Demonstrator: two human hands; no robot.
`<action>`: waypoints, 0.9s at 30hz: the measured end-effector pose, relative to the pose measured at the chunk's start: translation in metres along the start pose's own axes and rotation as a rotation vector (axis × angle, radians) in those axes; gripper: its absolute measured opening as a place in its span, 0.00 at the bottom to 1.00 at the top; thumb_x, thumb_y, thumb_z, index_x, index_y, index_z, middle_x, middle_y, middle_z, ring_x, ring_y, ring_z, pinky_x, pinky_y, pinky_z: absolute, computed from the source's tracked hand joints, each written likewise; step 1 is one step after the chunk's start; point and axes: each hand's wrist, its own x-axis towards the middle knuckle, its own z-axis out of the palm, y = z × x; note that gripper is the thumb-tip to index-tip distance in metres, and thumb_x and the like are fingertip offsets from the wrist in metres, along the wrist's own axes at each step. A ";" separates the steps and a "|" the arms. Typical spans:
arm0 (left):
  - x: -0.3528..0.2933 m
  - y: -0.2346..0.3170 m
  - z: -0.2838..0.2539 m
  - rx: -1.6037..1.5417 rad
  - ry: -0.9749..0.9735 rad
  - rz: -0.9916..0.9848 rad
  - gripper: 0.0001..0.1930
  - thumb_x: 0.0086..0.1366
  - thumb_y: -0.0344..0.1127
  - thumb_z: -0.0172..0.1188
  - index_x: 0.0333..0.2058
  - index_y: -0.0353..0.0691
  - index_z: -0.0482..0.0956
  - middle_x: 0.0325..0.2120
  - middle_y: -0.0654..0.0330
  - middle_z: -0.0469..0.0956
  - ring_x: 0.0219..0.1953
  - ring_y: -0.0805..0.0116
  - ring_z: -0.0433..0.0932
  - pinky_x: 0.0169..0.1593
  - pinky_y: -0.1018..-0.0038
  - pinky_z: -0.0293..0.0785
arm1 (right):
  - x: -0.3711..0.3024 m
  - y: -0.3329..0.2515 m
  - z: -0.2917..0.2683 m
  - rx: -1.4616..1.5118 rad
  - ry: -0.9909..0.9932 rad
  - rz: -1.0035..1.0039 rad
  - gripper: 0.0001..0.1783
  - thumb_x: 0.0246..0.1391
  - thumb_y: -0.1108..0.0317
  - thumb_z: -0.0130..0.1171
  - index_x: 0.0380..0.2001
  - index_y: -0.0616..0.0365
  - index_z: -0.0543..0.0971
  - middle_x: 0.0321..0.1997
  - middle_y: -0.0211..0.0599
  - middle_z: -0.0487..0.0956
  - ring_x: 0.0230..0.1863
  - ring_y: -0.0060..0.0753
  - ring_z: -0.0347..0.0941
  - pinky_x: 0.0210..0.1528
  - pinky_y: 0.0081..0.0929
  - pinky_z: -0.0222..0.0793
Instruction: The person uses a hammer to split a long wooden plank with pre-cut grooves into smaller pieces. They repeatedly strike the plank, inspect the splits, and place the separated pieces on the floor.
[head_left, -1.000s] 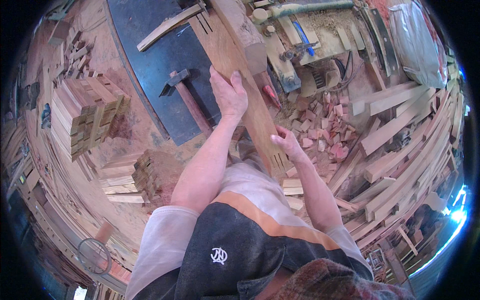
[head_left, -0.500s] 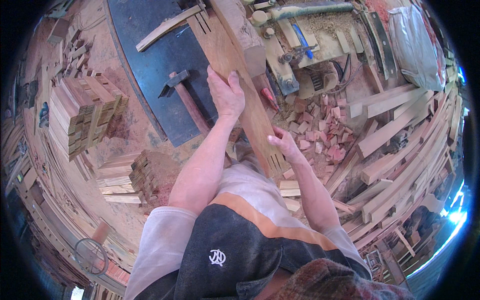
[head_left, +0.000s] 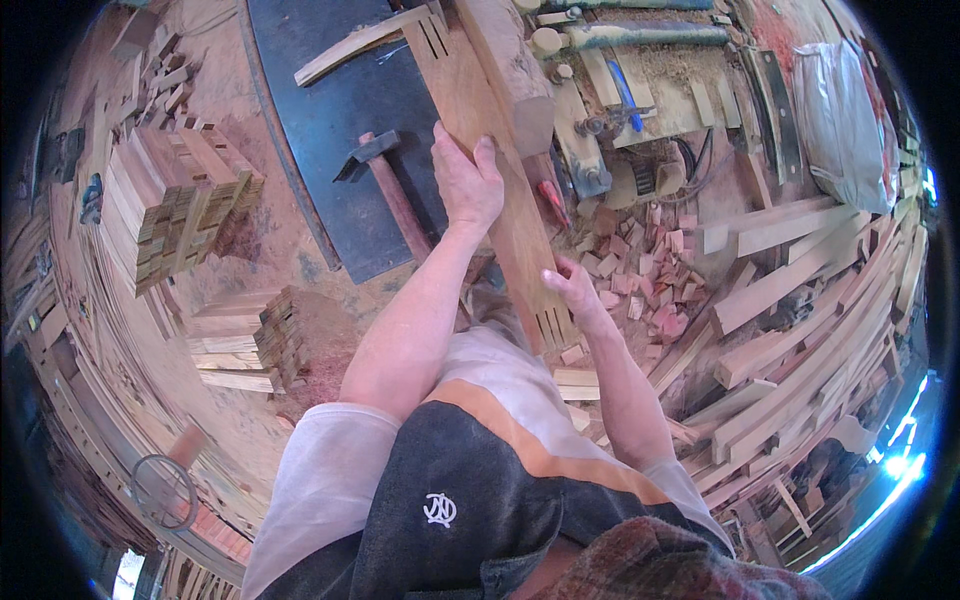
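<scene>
A long wooden board [head_left: 520, 215], with narrow slots cut in both ends, slants from the dark tabletop toward my waist. My left hand [head_left: 467, 188] is closed round its left edge near the middle, thumb on the upper face. Lower down, my right hand [head_left: 582, 295] holds the right edge near the closer slotted end; its fingers are partly hidden. Left of the board, a hammer [head_left: 398, 205] with a wooden handle lies on the table [head_left: 312, 150]. A thin wooden strip [head_left: 350, 48] touches or lies close to the board's far end.
A thick timber block [head_left: 527, 110] and metal clamping gear [head_left: 580, 140] stand right of the board. Beyond are a red-handled tool [head_left: 552, 200], offcuts [head_left: 640, 270], long planks [head_left: 790, 360] and a pale sack [head_left: 845, 125]. Plank stacks [head_left: 165, 215] sit at left.
The view has shifted slightly, so the table and hammer appear a little farther right. Both hands keep their hold on the board, which looks nearly unmoved.
</scene>
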 end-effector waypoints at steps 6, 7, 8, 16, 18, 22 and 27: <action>0.003 -0.004 0.001 0.014 0.016 0.048 0.39 0.72 0.43 0.59 0.69 0.22 0.53 0.53 0.33 0.71 0.56 0.34 0.72 0.60 0.49 0.68 | 0.000 -0.005 0.001 -0.004 -0.008 0.025 0.46 0.55 0.48 0.73 0.68 0.69 0.73 0.58 0.40 0.81 0.56 0.28 0.77 0.61 0.31 0.71; 0.004 -0.004 0.001 0.021 0.020 0.047 0.38 0.72 0.43 0.59 0.69 0.22 0.53 0.53 0.33 0.71 0.55 0.34 0.72 0.60 0.49 0.68 | 0.001 -0.005 0.001 -0.001 -0.015 0.021 0.46 0.54 0.48 0.73 0.67 0.69 0.73 0.58 0.40 0.81 0.56 0.28 0.77 0.61 0.31 0.71; 0.004 -0.004 0.001 0.021 0.016 0.038 0.38 0.72 0.43 0.59 0.69 0.22 0.54 0.52 0.32 0.72 0.55 0.34 0.72 0.60 0.49 0.68 | 0.001 -0.006 0.001 -0.002 -0.012 0.017 0.46 0.54 0.48 0.73 0.67 0.69 0.73 0.58 0.40 0.81 0.56 0.28 0.77 0.61 0.31 0.71; 0.008 -0.001 0.000 0.028 0.024 0.055 0.38 0.72 0.42 0.59 0.69 0.23 0.54 0.52 0.32 0.72 0.55 0.33 0.73 0.59 0.49 0.69 | 0.004 -0.011 0.004 -0.010 0.002 0.039 0.46 0.53 0.48 0.73 0.67 0.70 0.73 0.57 0.43 0.81 0.56 0.30 0.77 0.61 0.32 0.72; 0.009 -0.001 0.000 0.035 0.026 0.057 0.38 0.72 0.42 0.59 0.69 0.23 0.54 0.52 0.32 0.72 0.55 0.33 0.73 0.59 0.48 0.69 | 0.004 -0.013 0.004 -0.022 0.004 0.035 0.47 0.53 0.48 0.73 0.67 0.70 0.72 0.58 0.44 0.81 0.56 0.30 0.77 0.61 0.33 0.72; 0.011 0.000 0.000 0.047 0.026 0.055 0.38 0.72 0.42 0.59 0.69 0.23 0.53 0.52 0.32 0.72 0.55 0.33 0.73 0.59 0.48 0.69 | 0.005 -0.016 0.005 -0.012 0.012 0.038 0.47 0.53 0.48 0.73 0.67 0.70 0.72 0.58 0.44 0.81 0.56 0.30 0.77 0.62 0.33 0.72; 0.015 -0.001 0.000 0.029 0.019 0.040 0.37 0.72 0.42 0.59 0.69 0.24 0.54 0.52 0.32 0.72 0.55 0.33 0.73 0.60 0.48 0.69 | 0.009 -0.015 0.005 -0.003 0.000 0.027 0.45 0.54 0.49 0.73 0.67 0.69 0.73 0.58 0.43 0.81 0.56 0.30 0.78 0.61 0.32 0.72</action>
